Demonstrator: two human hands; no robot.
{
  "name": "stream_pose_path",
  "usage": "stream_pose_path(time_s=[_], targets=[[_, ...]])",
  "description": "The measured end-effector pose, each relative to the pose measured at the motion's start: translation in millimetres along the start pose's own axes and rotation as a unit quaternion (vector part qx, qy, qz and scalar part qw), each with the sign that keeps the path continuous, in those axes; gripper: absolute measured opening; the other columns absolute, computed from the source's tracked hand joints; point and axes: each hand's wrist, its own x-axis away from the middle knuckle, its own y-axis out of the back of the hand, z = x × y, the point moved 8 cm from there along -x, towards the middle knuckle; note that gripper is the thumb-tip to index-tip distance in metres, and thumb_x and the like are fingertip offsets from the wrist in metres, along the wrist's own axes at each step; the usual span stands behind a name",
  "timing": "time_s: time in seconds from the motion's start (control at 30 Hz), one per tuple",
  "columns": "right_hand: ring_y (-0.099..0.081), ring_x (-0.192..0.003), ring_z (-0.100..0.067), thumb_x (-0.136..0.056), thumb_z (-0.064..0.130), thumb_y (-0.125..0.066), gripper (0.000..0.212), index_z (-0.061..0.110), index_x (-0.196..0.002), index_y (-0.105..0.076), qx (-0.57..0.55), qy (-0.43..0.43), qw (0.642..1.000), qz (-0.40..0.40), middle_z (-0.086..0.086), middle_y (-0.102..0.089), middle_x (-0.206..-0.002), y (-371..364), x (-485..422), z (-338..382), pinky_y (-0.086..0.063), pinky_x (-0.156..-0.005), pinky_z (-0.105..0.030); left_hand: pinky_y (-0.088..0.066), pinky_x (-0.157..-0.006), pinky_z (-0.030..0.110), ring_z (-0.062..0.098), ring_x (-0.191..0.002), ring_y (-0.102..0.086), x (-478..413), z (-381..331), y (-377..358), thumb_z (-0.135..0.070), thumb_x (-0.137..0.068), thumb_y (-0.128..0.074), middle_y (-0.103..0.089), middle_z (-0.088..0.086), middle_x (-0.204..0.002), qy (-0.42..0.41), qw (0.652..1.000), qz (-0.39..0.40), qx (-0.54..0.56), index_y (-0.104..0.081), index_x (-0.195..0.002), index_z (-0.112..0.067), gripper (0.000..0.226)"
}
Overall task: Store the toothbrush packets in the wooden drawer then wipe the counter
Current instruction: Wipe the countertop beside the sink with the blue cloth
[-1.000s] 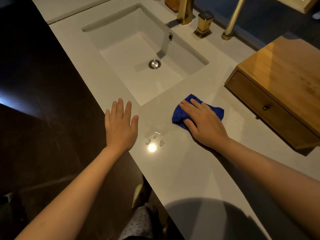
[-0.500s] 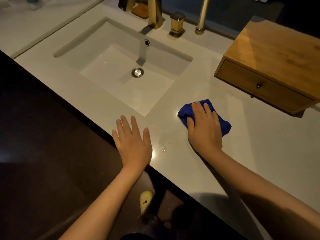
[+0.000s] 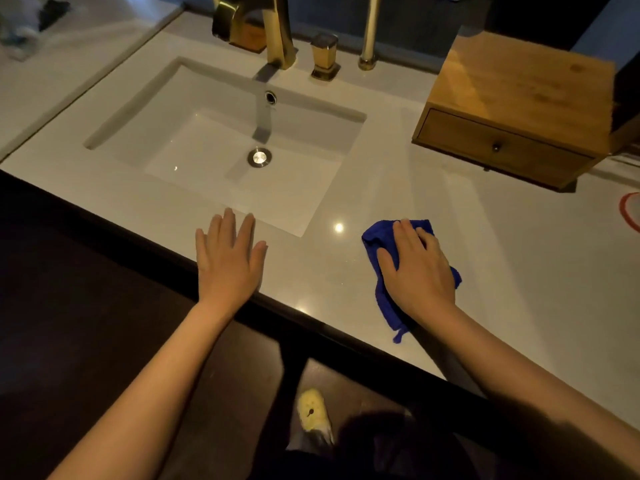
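Observation:
A blue cloth (image 3: 375, 242) lies crumpled on the pale counter (image 3: 519, 271) near its front edge, right of the sink. My right hand (image 3: 417, 271) presses flat on the cloth, covering most of it. My left hand (image 3: 230, 261) rests flat on the counter's front edge below the sink, fingers spread, holding nothing. The wooden drawer box (image 3: 512, 109) stands at the back right with its drawer closed and a small dark knob (image 3: 497, 147) on the front. No toothbrush packets are in view.
A white rectangular sink (image 3: 194, 140) with a metal drain (image 3: 259, 157) fills the counter's left half. A gold tap (image 3: 280, 36), handle (image 3: 325, 57) and post (image 3: 367, 39) stand behind it. A red ring (image 3: 628, 213) shows at the right edge. Dark floor lies below.
My right hand has slid the blue cloth toward the front edge of the counter, away from the sink corner. The water drops by the left hand are gone. The view has swung left.

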Motion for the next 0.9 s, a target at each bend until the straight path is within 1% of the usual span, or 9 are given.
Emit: stream_pose_path(time_s=[0.03, 0.07, 0.13, 0.17, 0.27, 0.4, 0.5, 0.7, 0.9], targets=[[-0.023, -0.142, -0.023, -0.097, 0.036, -0.038, 0.054, 0.017, -0.146, -0.026, 0.006, 0.012, 1.0, 0.004, 0.001, -0.031, -0.154, 0.5, 1.2, -0.9, -0.029, -0.112, -0.042, -0.007, -0.115, 0.051, 0.033, -0.143, -0.015, -3.4, 6.2, -5.6, -0.041, -0.097, -0.028, -0.022, 0.018, -0.154, 0.007, 1.0, 0.019, -0.007, -0.027, -0.145, -0.015, 0.055], [-0.022, -0.142, -0.023, -0.097, 0.036, -0.038, 0.055, 0.017, -0.147, -0.025, 0.013, 0.02, 1.0, 0.004, 0.001, -0.029, -0.155, -0.2, 2.9, -1.9, -0.025, -0.114, -0.042, -0.004, -0.116, 0.049, 0.031, -0.145, -0.009, -4.9, 9.8, -9.9, -0.045, -0.096, -0.023, -0.016, 0.016, -0.156, 0.012, 0.999, 0.031, -0.013, -0.021, -0.147, -0.017, 0.059], [-0.021, -0.143, -0.024, -0.097, 0.034, -0.039, 0.055, 0.014, -0.147, -0.025, 0.018, 0.015, 1.0, -0.016, -0.002, -0.029, -0.155, -5.2, 6.9, -3.8, -0.015, -0.118, -0.04, -0.003, -0.117, 0.047, 0.028, -0.146, -0.005, -5.5, 9.9, -13.2, -0.05, -0.093, -0.016, -0.01, 0.014, -0.158, 0.011, 0.999, 0.033, -0.016, -0.016, -0.148, -0.017, 0.064], [-0.021, -0.143, -0.025, -0.097, 0.032, -0.039, 0.054, 0.013, -0.147, -0.025, 0.013, 0.0, 0.999, -0.032, -0.003, -0.031, -0.154, -7.6, 9.1, -2.8, -0.013, -0.119, -0.04, -0.004, -0.118, 0.047, 0.028, -0.146, -0.004, -5.4, 9.2, -13.8, -0.05, -0.092, -0.015, -0.01, 0.014, -0.158, 0.01, 0.999, 0.029, -0.017, -0.015, -0.148, -0.018, 0.064], [-0.024, -0.143, -0.028, -0.096, 0.029, -0.04, 0.052, 0.012, -0.144, -0.029, -0.001, -0.082, 0.993, -0.09, -0.008, -0.035, -0.151, -13.2, 16.6, 7.6, -0.018, -0.119, -0.043, -0.005, -0.118, 0.047, 0.027, -0.146, -0.005, -5.1, 10.1, -13.8, -0.05, -0.092, -0.014, -0.01, 0.013, -0.158, 0.013, 1.0, 0.018, -0.016, -0.015, -0.148, -0.018, 0.065], [-0.009, -0.147, -0.028, -0.099, 0.034, -0.029, 0.06, 0.005, -0.148, -0.01, 0.04, -0.16, 0.981, -0.098, -0.011, -0.014, -0.159, -28.8, 20.8, 25.8, -0.006, -0.121, -0.041, -0.004, -0.118, 0.046, 0.026, -0.146, -0.004, -5.2, 10.0, -15.2, -0.05, -0.091, -0.013, -0.009, 0.013, -0.158, 0.013, 1.0, 0.019, -0.017, -0.014, -0.148, -0.019, 0.065], [-0.008, -0.147, -0.03, -0.1, 0.035, -0.026, 0.061, 0.003, -0.148, -0.009, 0.044, -0.194, 0.974, -0.105, -0.013, -0.013, -0.159, -34.3, 18.3, 32.5, -0.005, -0.121, -0.043, -0.002, -0.118, 0.045, 0.026, -0.147, -0.003, -5.8, 10.1, -16.6, -0.051, -0.091, -0.011, -0.008, 0.013, -0.158, 0.011, 1.0, 0.023, -0.017, -0.012, -0.148, -0.02, 0.065], [-0.007, -0.147, -0.03, -0.1, 0.035, -0.025, 0.06, 0.003, -0.148, -0.01, 0.046, -0.197, 0.973, -0.112, -0.013, -0.013, -0.159, -37.3, 6.9, 47.7, -0.004, -0.12, -0.043, -0.001, -0.118, 0.045, 0.026, -0.147, -0.002, -5.9, 11.2, -17.7, -0.053, -0.087, -0.002, -0.007, 0.013, -0.158, 0.01, 0.999, 0.026, -0.018, -0.01, -0.148, -0.02, 0.07], [-0.007, -0.147, -0.028, -0.1, 0.037, -0.026, 0.061, 0.005, -0.149, -0.009, 0.064, -0.166, 0.979, -0.103, -0.012, -0.012, -0.159, -42.3, -13.9, 65.4, -0.005, -0.12, -0.041, -0.002, -0.118, 0.046, 0.026, -0.147, -0.003, -6.3, 11.7, -18.3, -0.053, -0.088, -0.002, -0.007, 0.012, -0.158, 0.006, 0.999, 0.026, -0.022, -0.008, -0.148, -0.02, 0.069]])
